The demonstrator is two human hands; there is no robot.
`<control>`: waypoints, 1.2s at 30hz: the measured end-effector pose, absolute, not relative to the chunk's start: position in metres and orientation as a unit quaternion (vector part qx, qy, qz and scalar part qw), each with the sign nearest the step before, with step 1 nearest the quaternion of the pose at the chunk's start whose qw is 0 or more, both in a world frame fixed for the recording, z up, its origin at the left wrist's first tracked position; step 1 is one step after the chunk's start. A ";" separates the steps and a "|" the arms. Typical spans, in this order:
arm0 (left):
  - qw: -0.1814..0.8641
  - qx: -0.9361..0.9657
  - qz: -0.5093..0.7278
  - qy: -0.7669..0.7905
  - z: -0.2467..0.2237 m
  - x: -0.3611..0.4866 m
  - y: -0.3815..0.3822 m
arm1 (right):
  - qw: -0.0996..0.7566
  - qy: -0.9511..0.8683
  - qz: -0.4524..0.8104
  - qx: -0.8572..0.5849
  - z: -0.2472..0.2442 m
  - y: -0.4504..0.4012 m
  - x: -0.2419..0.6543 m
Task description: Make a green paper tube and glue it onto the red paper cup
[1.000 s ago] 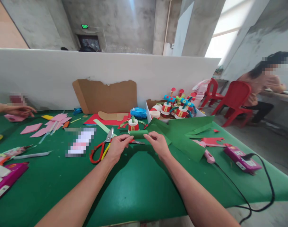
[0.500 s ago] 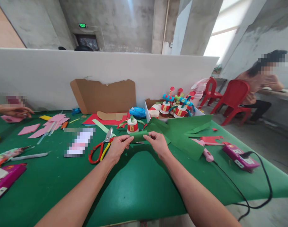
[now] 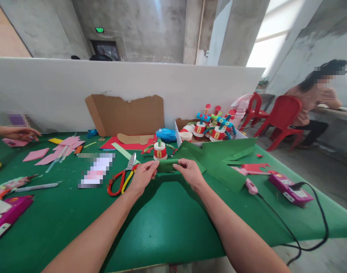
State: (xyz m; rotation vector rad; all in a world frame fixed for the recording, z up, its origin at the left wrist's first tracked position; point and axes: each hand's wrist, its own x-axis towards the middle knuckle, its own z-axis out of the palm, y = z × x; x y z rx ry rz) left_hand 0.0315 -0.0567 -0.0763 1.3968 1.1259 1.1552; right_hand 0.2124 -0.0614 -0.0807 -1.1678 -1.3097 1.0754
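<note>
The rolled green paper tube (image 3: 167, 165) lies sideways, long way running left to right, just above the green table (image 3: 162, 227). The left hand (image 3: 143, 175) pinches its left end and the right hand (image 3: 190, 172) pinches its right end, so each hand is just as close to it. Red-and-yellow scissors (image 3: 122, 176) lie beside the left hand. A little cup figure (image 3: 160, 150) stands right behind the tube. Flat green paper sheets (image 3: 219, 161) lie to the right.
</note>
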 end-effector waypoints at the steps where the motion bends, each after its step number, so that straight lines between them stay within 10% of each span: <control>1: 0.483 0.576 0.472 0.461 -0.076 0.031 -0.057 | 0.515 -0.547 0.449 -0.484 -0.080 -0.062 0.212; 17: 0.584 0.489 0.478 0.437 -0.074 0.030 -0.054 | 0.494 -0.628 0.335 -0.499 -0.073 -0.062 0.218; 36: 0.490 0.552 0.486 0.468 -0.075 0.031 -0.055 | 0.500 -0.473 0.503 -0.523 -0.073 -0.061 0.218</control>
